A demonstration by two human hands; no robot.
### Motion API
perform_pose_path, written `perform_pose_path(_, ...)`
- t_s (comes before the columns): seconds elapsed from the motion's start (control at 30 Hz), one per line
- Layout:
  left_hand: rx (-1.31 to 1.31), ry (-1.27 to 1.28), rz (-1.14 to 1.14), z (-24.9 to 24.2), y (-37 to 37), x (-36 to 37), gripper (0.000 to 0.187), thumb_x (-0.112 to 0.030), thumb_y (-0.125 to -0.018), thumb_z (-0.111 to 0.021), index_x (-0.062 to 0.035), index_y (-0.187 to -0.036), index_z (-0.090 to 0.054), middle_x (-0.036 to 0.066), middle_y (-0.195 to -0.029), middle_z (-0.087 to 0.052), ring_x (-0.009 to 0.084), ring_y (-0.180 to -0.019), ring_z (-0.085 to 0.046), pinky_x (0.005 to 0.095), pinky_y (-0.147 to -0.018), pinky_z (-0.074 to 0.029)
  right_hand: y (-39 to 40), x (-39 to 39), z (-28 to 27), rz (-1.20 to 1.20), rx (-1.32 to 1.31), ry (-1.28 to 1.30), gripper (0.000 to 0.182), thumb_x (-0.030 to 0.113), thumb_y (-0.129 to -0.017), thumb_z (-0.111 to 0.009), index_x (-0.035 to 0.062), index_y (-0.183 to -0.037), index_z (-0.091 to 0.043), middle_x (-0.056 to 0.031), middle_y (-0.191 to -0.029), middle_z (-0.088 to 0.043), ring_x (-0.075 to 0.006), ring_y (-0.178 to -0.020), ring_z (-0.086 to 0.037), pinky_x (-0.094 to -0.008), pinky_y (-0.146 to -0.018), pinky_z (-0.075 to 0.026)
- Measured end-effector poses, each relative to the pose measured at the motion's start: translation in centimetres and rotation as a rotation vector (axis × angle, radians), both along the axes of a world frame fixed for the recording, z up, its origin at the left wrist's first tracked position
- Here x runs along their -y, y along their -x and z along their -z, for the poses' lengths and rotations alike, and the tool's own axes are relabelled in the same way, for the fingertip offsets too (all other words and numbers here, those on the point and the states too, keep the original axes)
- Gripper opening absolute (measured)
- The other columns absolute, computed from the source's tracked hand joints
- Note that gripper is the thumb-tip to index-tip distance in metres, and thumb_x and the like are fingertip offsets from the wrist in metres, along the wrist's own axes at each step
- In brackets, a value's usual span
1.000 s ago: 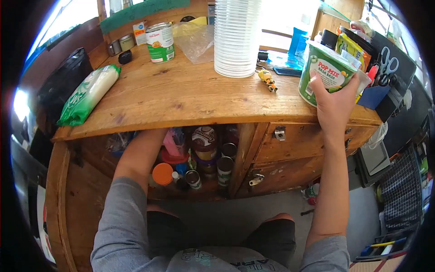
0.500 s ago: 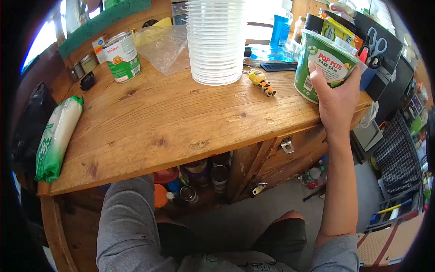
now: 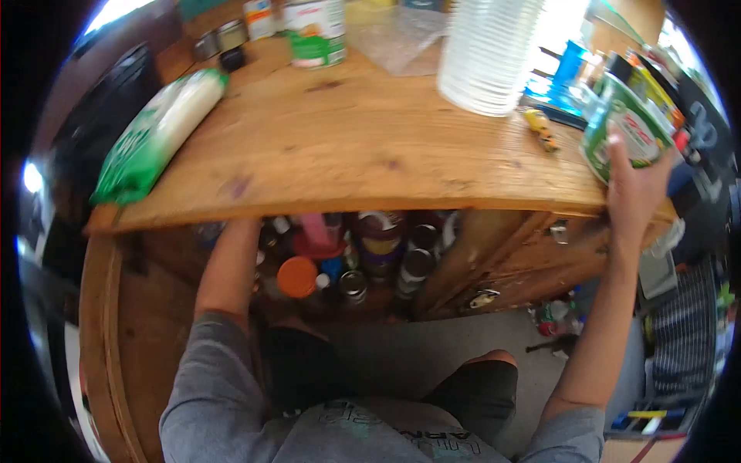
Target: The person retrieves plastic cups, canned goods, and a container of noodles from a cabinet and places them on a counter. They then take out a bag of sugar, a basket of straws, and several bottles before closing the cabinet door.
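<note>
My right hand (image 3: 639,179) is closed around a green instant noodle cup (image 3: 629,116) at the right end of the wooden tabletop. The cup's lettering is blurred here. My left forearm (image 3: 226,274) reaches into the open cabinet under the tabletop; the hand itself is hidden by the wood. Near that arm, inside the cabinet, are a jar with an orange lid (image 3: 297,277), a pink container (image 3: 320,235) and several cans (image 3: 417,266).
On the tabletop (image 3: 370,147) stand a tall stack of clear plastic cups (image 3: 486,58) and a green-and-white can (image 3: 315,31). A yellow figurine keychain (image 3: 540,129) lies near the noodle cup. At left is a green-and-white packet (image 3: 160,135). A cabinet door (image 3: 509,266) sits below.
The view has tilted down and swung left, showing more of the cabinet's inside. My left forearm now shows bare under the table edge. My right hand keeps its grip on the noodle cup.
</note>
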State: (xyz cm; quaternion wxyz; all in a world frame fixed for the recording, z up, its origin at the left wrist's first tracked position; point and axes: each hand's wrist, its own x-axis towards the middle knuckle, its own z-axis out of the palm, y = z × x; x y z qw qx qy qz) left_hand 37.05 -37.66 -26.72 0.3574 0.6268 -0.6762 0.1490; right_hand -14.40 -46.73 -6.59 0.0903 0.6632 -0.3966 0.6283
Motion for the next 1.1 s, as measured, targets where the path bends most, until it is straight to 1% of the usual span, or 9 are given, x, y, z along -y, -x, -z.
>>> perform_pose_path(0.13,-0.043,-0.07,-0.164,0.3,-2.9,-9.9,0.039,-0.029,-0.089,-0.071,-0.0043,-0.12,-0.068,0.02,-0.117,-0.068,0.038,-0.113,-0.063,0.0492,-0.095,-0.049,0.8,1.5,0.1,-0.066,0.035,-0.053,0.053,0.025,-0.089,-0.08,-0.0045,-0.124,-0.054,-0.0135,-0.114,-0.068,-0.0165,-0.099,-0.066,-0.0293,-0.086,-0.053)
perform_pose_path(0.17,-0.309,-0.385,-0.416,1.4,-3.8,-12.4,0.037,-0.032,-0.088,-0.073,-0.0077,-0.115,-0.073,0.02,-0.113,-0.07,0.0387,-0.108,-0.066,0.0502,-0.09,-0.053,0.9,1.5,0.2,-0.021,0.015,-0.029,0.05,0.025,-0.087,-0.081,-0.0044,-0.12,-0.057,-0.0133,-0.112,-0.069,-0.0155,-0.097,-0.066,-0.0291,-0.085,-0.053)
perform_pose_path(0.4,-0.217,-0.669,-0.812,7.2,-0.2,-20.4,0.03,-0.033,-0.085,-0.077,-0.0087,-0.102,-0.078,0.022,-0.093,-0.072,0.042,-0.092,-0.07,0.0491,-0.078,-0.056,2.1,3.2,0.4,-0.064,-0.098,0.047,0.051,0.026,-0.089,-0.08,-0.0056,-0.121,-0.056,-0.0126,-0.113,-0.068,-0.0159,-0.097,-0.067,-0.0288,-0.084,-0.055)
perform_pose_path(0.63,-0.238,-0.356,-0.791,-3.9,5.2,-20.6,0.036,-0.037,-0.084,-0.078,-0.007,-0.104,-0.077,0.02,-0.085,-0.073,0.0406,-0.085,-0.071,0.0486,-0.077,-0.057,1.0,2.1,0.1,0.036,-0.048,0.017,0.053,0.026,-0.088,-0.08,-0.0046,-0.122,-0.055,-0.0129,-0.114,-0.067,-0.0161,-0.097,-0.067,-0.0297,-0.084,-0.055)
perform_pose_path(0.7,-0.282,-0.302,-0.677,-8.6,7.5,-21.9,0.031,-0.03,-0.085,-0.08,-0.0035,-0.101,-0.077,0.018,-0.079,-0.073,0.0341,-0.078,-0.074,0.041,-0.072,-0.058,0.5,1.6,-0.1,0.051,-0.037,0.013,0.053,0.026,-0.088,-0.081,-0.0046,-0.122,-0.055,-0.0128,-0.113,-0.067,-0.0161,-0.097,-0.067,-0.0298,-0.084,-0.055)
perform_pose_path(0.77,-0.272,0.167,-0.335,-11.4,9.1,-23.3,0.021,-0.015,-0.083,-0.082,-0.0005,-0.097,-0.076,0.015,-0.078,-0.073,0.0257,-0.073,-0.074,0.0342,-0.069,-0.057,0.0,0.9,-0.2,0.07,-0.028,-0.019,0.054,0.026,-0.087,-0.081,-0.0043,-0.123,-0.053,-0.0137,-0.113,-0.067,-0.0161,-0.097,-0.067,-0.03,-0.083,-0.056)
perform_pose_path(0.87,0.138,0.648,-0.434,-16.0,9.0,-23.4,0.025,-0.005,-0.077,-0.085,0.0023,-0.098,-0.073,0.013,-0.092,-0.074,0.0242,-0.083,-0.073,0.0324,-0.077,-0.057,0.1,1.1,0.0,-0.041,0.016,-0.05,0.054,0.025,-0.088,-0.08,-0.004,-0.123,-0.051,-0.0149,-0.113,-0.067,-0.0165,-0.097,-0.067,-0.03,-0.083,-0.056)
perform_pose_path(1.0,0.291,0.462,-0.546,-21.1,7.0,-20.6,0.025,-0.012,-0.083,-0.08,-0.001,-0.105,-0.073,0.014,-0.103,-0.075,0.0281,-0.104,-0.07,0.039,-0.099,-0.051,-0.5,0.5,-0.3,-0.144,0.067,-0.075,0.053,0.021,-0.088,-0.078,-0.0036,-0.124,-0.049,-0.0156,-0.115,-0.066,-0.0176,-0.098,-0.067,-0.0304,-0.084,-0.056)
perform_pose_path(1.1,0.143,0.225,-0.452,-21.3,3.6,-20.0,0.021,-0.013,-0.085,-0.078,-0.0016,-0.103,-0.074,0.015,-0.101,-0.075,0.029,-0.101,-0.071,0.0433,-0.103,-0.049,-0.5,0.3,-0.4,-0.129,0.052,-0.065,0.052,0.019,-0.088,-0.078,-0.0039,-0.125,-0.05,-0.0157,-0.115,-0.066,-0.0183,-0.101,-0.067,-0.0314,-0.087,-0.055)
